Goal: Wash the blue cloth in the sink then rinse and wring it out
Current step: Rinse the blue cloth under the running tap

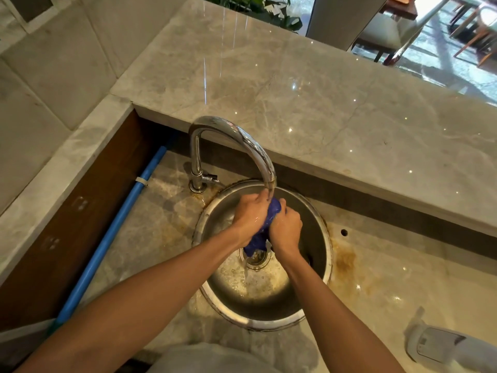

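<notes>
1. Blue cloth (265, 227) sits bunched between your hands, above the round steel sink (320, 254).
2. Your left hand (248, 218) and right hand (286, 228) both clench it.
3. Water from the chrome tap (231, 133) seems to hit its top.

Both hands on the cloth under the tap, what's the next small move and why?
Probably keep rubbing the cloth under the stream: both the left hand and right hand grip it bunched, the faucet is running, and water drips into the sink.
</notes>
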